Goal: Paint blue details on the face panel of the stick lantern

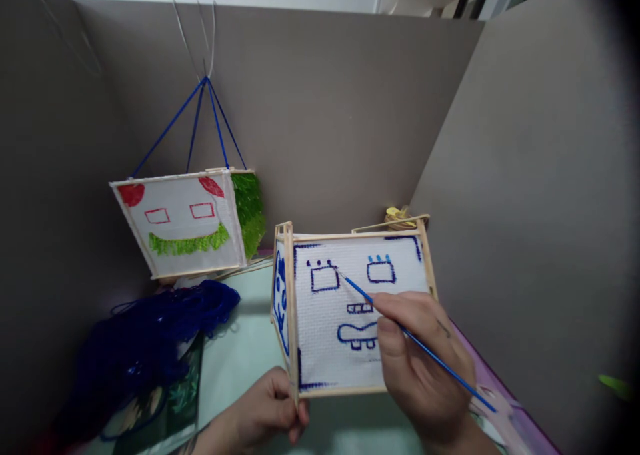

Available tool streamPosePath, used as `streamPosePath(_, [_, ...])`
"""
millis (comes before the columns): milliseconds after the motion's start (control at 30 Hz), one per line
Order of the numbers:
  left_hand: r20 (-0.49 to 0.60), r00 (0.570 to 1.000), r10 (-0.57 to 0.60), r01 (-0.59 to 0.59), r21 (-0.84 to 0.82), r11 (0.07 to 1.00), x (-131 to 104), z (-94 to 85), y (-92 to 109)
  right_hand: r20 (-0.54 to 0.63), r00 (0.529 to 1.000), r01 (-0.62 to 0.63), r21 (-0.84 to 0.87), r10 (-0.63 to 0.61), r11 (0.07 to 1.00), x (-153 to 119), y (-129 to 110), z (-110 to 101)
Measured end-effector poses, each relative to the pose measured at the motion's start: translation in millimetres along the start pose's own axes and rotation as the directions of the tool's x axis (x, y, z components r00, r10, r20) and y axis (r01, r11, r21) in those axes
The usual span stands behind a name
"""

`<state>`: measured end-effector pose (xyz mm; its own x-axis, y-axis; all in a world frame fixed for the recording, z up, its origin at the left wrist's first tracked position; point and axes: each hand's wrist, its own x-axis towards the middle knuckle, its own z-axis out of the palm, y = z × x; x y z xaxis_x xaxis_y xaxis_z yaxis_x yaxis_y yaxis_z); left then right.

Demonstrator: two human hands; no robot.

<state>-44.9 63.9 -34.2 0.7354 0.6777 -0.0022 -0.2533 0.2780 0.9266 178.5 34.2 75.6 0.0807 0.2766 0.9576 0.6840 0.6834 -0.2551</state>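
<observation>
A box-shaped lantern (320, 368) with a thin wooden frame and white textured panels stands tilted in the middle. Its front panel bears a dark blue painted face with rectangular eyes, short lashes, a nose and a mouth; blue marks also cover the narrow left side. My left hand (275, 405) grips the frame's lower left corner. Between the thumb and fingers of my right hand (425, 355) is a slim blue paintbrush (440, 362), its tip close to the upper right corner of the left eye. My right hand covers the panel's lower right part.
Another lantern (185, 218), with a red and green face, hangs by blue cords at the left. Below it lies a heap of dark blue yarn (150, 335) on the pale green table (235, 335). Grey partitions (320, 122) enclose the back and sides.
</observation>
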Motion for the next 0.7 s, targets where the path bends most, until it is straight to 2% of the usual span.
streamPosePath(700, [-0.021,1.000,-0.004,0.004,-0.013,1.000,0.0,-1.1,-3.3,0.032,0.999,0.001,0.013,-0.001,1.000,0.0,0.6,-1.3])
